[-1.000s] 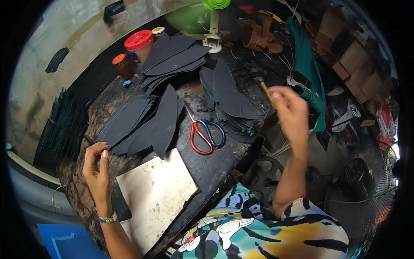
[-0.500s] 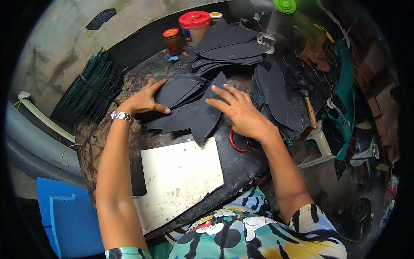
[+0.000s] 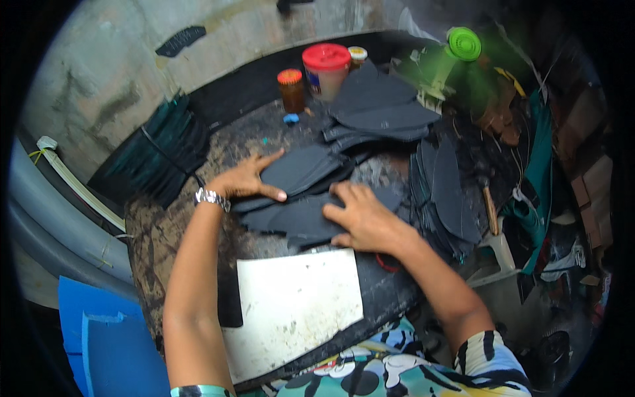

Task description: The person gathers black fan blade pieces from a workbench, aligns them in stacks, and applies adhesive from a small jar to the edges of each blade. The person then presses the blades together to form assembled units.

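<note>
- The left hand (image 3: 246, 180) and the right hand (image 3: 360, 218) lie flat on the dark cut pieces (image 3: 301, 198) in the middle of the worktable (image 3: 165, 231); between the two hands only a narrow gap is open.
- Behind the hands, two jars (image 3: 291, 89) (image 3: 326, 69) and another stack of dark pieces (image 3: 383, 109) block the far edge.
- On the right, a fanned pile of dark pieces (image 3: 446, 192) and a hammer (image 3: 488, 198) close the way; red scissor handles (image 3: 387, 263) lie just beside the right wrist.
- Near the body, the flat white board (image 3: 294, 308) is low, so a hand passes over it.
- On the left, the bare stained tabletop is free up to the green bundle (image 3: 155, 155).
</note>
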`<action>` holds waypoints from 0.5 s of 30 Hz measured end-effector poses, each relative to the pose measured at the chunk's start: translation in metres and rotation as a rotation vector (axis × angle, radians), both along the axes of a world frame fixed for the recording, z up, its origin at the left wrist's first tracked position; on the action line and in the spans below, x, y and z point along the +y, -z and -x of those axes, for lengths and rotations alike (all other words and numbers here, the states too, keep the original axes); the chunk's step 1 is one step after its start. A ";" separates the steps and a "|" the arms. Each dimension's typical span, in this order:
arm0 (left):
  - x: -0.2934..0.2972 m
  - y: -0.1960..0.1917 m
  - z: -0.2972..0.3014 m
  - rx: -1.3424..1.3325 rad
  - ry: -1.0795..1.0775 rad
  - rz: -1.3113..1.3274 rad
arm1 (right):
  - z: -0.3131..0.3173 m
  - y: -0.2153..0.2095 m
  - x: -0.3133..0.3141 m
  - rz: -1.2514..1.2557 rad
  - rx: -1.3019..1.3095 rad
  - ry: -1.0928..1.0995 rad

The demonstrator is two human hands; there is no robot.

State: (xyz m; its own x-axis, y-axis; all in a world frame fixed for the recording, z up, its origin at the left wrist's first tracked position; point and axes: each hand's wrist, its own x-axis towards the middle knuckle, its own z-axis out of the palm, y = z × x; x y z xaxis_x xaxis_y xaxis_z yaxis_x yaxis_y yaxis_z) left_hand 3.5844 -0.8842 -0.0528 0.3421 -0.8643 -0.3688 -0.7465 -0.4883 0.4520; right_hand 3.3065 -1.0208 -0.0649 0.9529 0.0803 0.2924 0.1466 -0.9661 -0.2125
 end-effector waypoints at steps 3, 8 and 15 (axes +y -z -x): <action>0.005 -0.002 -0.002 0.144 -0.087 0.014 | -0.007 0.001 0.004 -0.105 0.246 0.056; 0.010 -0.003 -0.001 0.199 -0.219 -0.011 | -0.022 0.006 0.008 -0.110 0.163 0.030; 0.019 0.013 0.011 0.139 -0.274 0.207 | -0.038 0.017 0.013 -0.114 0.174 -0.021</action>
State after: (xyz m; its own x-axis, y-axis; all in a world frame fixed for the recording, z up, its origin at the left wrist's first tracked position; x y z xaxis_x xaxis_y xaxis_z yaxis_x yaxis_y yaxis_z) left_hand 3.5736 -0.8651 -0.0661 0.5300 -0.8090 -0.2544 -0.5257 -0.5488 0.6500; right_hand 3.3441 -1.0080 -0.0817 0.9883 0.0760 0.1322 0.1177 -0.9316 -0.3439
